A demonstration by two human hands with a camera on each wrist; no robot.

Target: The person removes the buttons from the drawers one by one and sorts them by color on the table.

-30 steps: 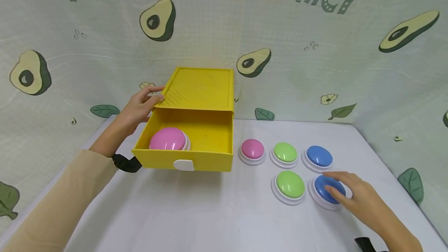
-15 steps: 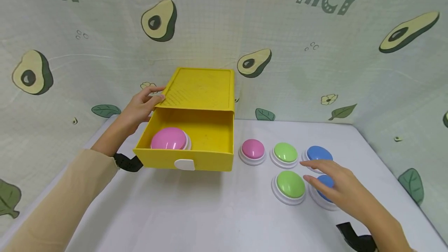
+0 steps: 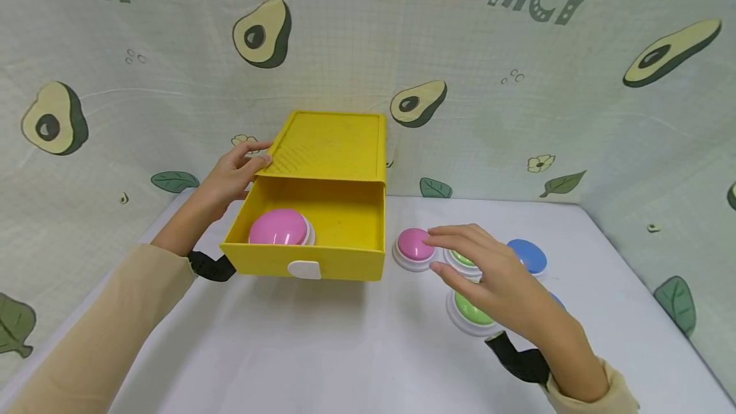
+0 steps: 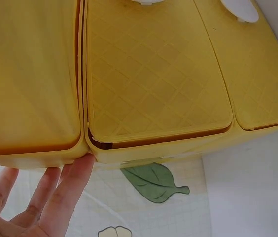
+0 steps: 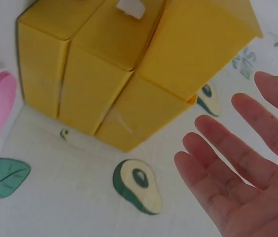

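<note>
My left hand (image 3: 230, 174) rests against the left side of a yellow drawer cabinet (image 3: 330, 145); in the left wrist view its fairly straight fingers (image 4: 62, 197) touch the side edge. The top drawer (image 3: 345, 260) is pulled out and holds a large pink dome button (image 3: 278, 227) with a white rim, at its left. My right hand (image 3: 497, 273) hovers over the table holding nothing, fingers spread. Its fingertips are near a smaller pink button (image 3: 414, 245). Below it, partly hidden, are two green buttons (image 3: 471, 309) and two blue buttons (image 3: 527, 256).
Two lower drawers (image 4: 158, 74) of the cabinet are pushed in, with white handles. The cabinet stands on a white table (image 3: 276, 350) against a pale cloth backdrop (image 3: 345, 30) printed with avocados and leaves. Black straps (image 3: 520, 360) circle both wrists.
My right hand has moved left from the near blue button, across the green buttons, to beside the small pink button. My left hand and the drawer have stayed in place.
</note>
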